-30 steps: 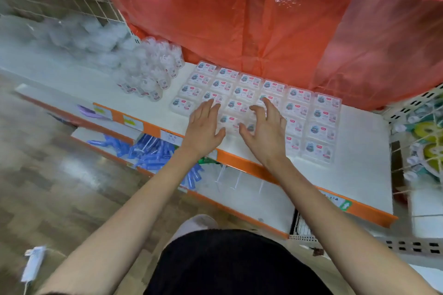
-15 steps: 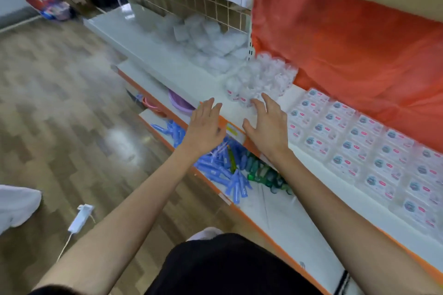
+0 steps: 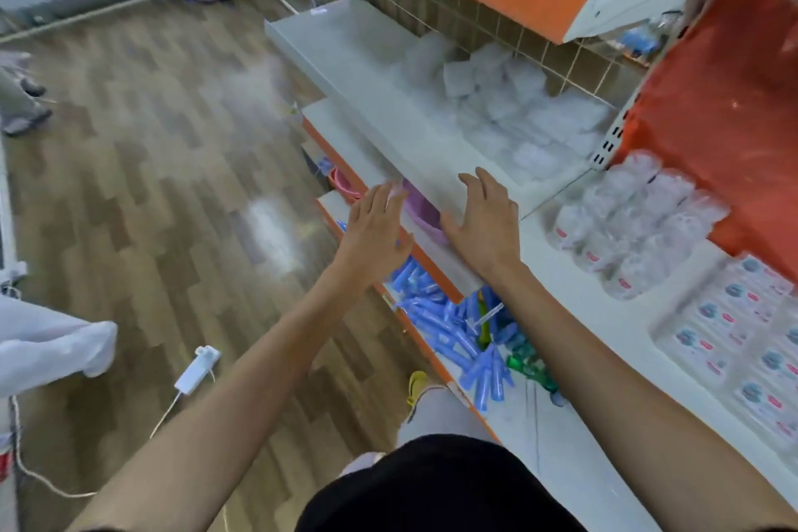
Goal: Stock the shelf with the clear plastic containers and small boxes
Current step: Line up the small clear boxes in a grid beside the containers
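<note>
We held both hands out empty, fingers straight and spread apart, gripping nothing. Our left hand (image 3: 375, 234) hung over the gap beside the shelving, and our right hand (image 3: 484, 225) lay over the front edge of the smooth white metal shelf (image 3: 561, 289); we could not tell whether it touched. The clear round plastic containers (image 3: 639, 225) stood clustered on that shelf to the right, glossy and ribbed-looking, against a crinkled orange plastic sheet (image 3: 734, 112). Just beyond them the small flat boxes with pale printed labels (image 3: 729, 341) lay in neat rows. Below, slim blue plastic tubes (image 3: 449, 333) were heaped on a lower shelf, near a rounded purple plastic basin (image 3: 422, 209). Blurred cloudy white packets (image 3: 509, 108) filled the neighbouring shelf.
</note>
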### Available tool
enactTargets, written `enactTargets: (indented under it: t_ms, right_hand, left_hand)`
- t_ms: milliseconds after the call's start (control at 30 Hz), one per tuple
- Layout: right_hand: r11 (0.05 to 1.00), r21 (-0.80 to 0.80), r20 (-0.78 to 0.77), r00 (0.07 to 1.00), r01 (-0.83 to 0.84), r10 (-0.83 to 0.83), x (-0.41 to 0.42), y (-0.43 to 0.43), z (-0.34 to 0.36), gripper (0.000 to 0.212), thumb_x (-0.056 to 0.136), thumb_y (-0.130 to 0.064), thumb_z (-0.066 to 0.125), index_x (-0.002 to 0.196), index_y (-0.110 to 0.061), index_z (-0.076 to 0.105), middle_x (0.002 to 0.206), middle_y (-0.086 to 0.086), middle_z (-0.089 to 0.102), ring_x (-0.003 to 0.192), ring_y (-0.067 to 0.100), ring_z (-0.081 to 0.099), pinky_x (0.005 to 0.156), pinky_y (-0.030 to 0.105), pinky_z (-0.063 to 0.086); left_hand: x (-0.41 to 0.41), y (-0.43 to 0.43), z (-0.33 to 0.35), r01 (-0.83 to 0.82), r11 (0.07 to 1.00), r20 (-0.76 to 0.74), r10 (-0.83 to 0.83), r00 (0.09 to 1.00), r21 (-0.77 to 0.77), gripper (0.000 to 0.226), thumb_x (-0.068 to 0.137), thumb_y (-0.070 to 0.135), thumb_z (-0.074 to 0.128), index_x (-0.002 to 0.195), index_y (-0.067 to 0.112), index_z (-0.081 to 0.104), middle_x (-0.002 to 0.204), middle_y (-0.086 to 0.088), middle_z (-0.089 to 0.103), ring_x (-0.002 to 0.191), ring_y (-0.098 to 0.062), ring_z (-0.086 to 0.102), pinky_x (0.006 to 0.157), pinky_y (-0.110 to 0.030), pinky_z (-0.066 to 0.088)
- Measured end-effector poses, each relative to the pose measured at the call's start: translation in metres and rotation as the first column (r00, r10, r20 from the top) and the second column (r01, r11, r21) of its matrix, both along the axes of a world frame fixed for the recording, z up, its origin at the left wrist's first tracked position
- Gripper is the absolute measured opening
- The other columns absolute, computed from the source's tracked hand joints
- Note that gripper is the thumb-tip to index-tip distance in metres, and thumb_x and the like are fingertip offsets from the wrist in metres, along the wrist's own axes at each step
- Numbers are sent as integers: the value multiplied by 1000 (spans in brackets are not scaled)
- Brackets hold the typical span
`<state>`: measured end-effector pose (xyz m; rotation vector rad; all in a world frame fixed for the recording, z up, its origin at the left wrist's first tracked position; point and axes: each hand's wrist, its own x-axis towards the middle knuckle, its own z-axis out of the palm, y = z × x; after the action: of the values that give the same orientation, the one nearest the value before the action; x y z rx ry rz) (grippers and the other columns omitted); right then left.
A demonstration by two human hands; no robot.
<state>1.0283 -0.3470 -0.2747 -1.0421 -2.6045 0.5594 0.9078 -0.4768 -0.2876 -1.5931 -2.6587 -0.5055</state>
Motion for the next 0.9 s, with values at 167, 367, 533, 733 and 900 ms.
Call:
enactTargets:
  t_ms: [167,367,533,733,900]
  right_hand:
    - [999,-39,17,1000,-10,11,-68,26,-7,64,92,-35,58,148,-13,36,160,11,24,146,27,22,115,41,20]
    - [996,-66,14,998,57,-56,-148,75,-16,63,91,-33,57,147,-13,35,159,9,25,145,27,23,115,41,22]
    - [989,-49,85,987,141,-137,-191,115,-24,62,91,-34,59,145,-14,37,156,11,30,140,29,30,110,40,25]
    - [964,-36,200,947,262,-250,-216,138,-41,62,93,-37,57,146,-13,35,156,12,30,139,32,32,111,40,26]
    - [913,21,204,893,406,-402,-244,149,-60,61,96,-36,53,149,-14,32,159,10,25,143,31,27,114,41,22]
  left_hand:
    - [-60,20,-6,-17,1000,7,17,1000,9,66,91,25,62,147,7,33,157,-14,25,146,-30,19,115,-37,14]
    - [-149,70,-4,27,998,10,-26,1000,-64,67,93,30,58,149,11,28,160,-11,17,148,-28,12,118,-41,11]
    - [-211,125,-5,127,985,-40,-132,990,-114,65,95,34,53,150,12,26,161,-12,16,148,-29,13,117,-40,14]
    - [-253,179,-22,300,941,54,-296,954,-155,65,95,31,52,150,9,25,161,-13,13,148,-29,11,117,-38,12]
    - [-294,231,-36,475,863,-7,-483,876,-172,65,95,32,51,150,12,24,160,-8,17,147,-27,13,117,-36,14]
